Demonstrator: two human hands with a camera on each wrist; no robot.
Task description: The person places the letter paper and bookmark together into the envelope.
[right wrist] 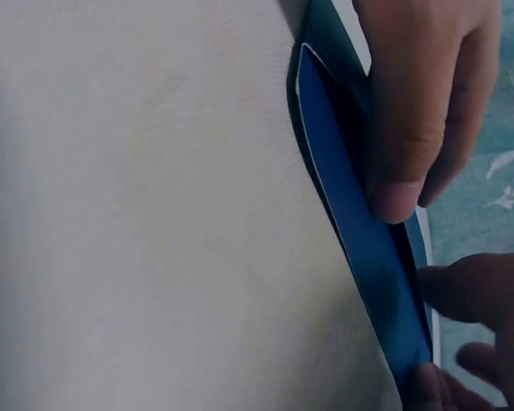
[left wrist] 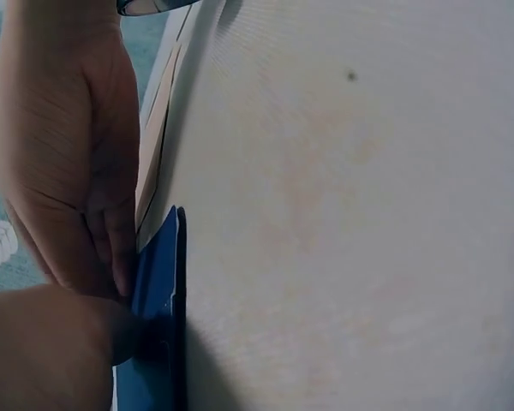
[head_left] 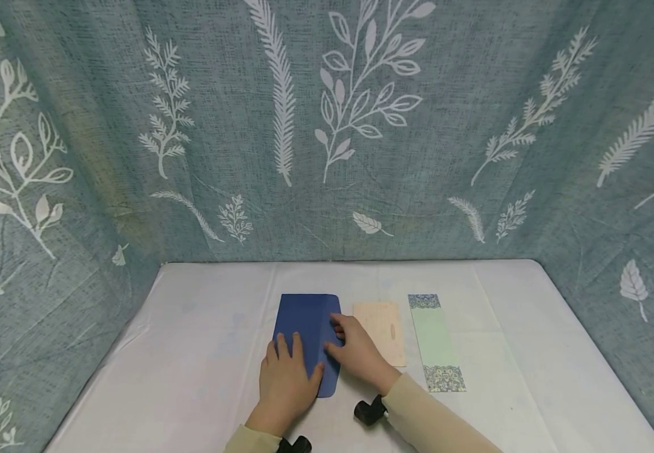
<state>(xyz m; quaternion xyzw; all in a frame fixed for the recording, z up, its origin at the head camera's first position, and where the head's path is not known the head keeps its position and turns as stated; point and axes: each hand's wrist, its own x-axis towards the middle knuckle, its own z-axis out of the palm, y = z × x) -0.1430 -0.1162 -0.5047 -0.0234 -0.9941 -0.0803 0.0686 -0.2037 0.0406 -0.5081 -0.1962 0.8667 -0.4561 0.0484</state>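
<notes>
A dark blue card folder (head_left: 303,311) lies on the white cloth, with a crease along its right-hand flap. My left hand (head_left: 288,384) rests on its lower left part with fingers spread and the thumb near the crease. At the flap's right side is my right hand (head_left: 357,346), its fingers curled and its thumb tip on the blue card. The right wrist view shows the raised blue flap (right wrist: 347,214), with right-hand fingertips on either side of its lower end and the left thumb (right wrist: 398,201) pressing behind it. In the left wrist view the right hand (left wrist: 68,163) hangs above the blue card (left wrist: 158,274).
A pale beige card (head_left: 377,327) with a small oval mark lies just right of the folder, partly behind my right hand. Farther right is a light green strip (head_left: 437,340) with patterned ends. A leaf-print teal curtain (head_left: 219,126) surrounds the white-covered table (head_left: 191,340).
</notes>
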